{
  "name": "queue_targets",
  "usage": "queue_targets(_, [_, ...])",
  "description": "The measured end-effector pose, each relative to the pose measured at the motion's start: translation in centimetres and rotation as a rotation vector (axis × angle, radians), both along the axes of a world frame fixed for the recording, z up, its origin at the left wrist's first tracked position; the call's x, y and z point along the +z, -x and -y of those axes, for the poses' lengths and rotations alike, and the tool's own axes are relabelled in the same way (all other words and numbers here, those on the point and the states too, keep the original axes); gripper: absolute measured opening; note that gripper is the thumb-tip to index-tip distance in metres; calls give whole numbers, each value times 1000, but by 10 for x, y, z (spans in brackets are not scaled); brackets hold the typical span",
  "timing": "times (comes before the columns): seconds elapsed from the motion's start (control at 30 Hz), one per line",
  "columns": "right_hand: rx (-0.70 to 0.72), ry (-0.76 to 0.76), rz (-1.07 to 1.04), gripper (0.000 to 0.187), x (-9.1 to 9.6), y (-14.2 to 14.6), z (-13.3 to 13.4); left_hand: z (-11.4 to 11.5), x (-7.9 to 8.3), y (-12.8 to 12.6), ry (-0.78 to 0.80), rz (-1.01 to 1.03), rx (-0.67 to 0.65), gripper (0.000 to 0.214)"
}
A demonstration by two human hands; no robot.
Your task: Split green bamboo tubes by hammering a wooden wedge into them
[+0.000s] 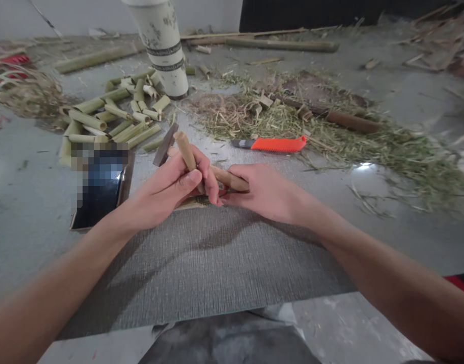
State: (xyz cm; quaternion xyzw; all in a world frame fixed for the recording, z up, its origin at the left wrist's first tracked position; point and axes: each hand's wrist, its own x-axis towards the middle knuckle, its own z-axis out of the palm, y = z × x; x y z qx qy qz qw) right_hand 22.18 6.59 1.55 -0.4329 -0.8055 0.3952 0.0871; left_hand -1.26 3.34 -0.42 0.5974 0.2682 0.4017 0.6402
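Observation:
My left hand [174, 187] is closed around a short, round wooden handle [186, 150] that stands tilted, its top end showing above my fingers. The lower end is hidden by the hand. My right hand [265, 192] grips the wooden handle of a hammer [232, 179], which lies across behind my left fingers. Its dark metal head [166, 145] shows past my left hand. Both hands are close together, low over the grey mat. Beneath them lies a split strip of bamboo [192, 204], partly covered. Beyond the right hand lies an orange utility knife [277, 144].
Cut bamboo tubes [114, 111] lie heaped at back left, beside a tall patterned cup [165, 50]. A phone [100, 189] is left of my hands. Green shavings [410, 162] spread to the right. Longer bamboo poles [281, 45] lie at the back. The grey mat [224, 268] ends near my lap.

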Motion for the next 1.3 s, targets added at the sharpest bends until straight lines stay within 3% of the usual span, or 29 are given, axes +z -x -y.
queue_targets(0.7, [-11,31,-68,38,-3,-4,-4,-1,-5,2,-55,3,-74,15])
queue_targets(0.9, [-174,105,-247,40,-2,-6,-7,1,-3,2,-42,-85,-51,23])
queue_targets(1.03, [-236,-22,-247,36,18,-13,0,0,-3,2,-107,-91,-61,26])
queue_targets(1.3, [-286,-399,78,40,92,-43,44,0,-4,-1,-106,-86,-76,30])
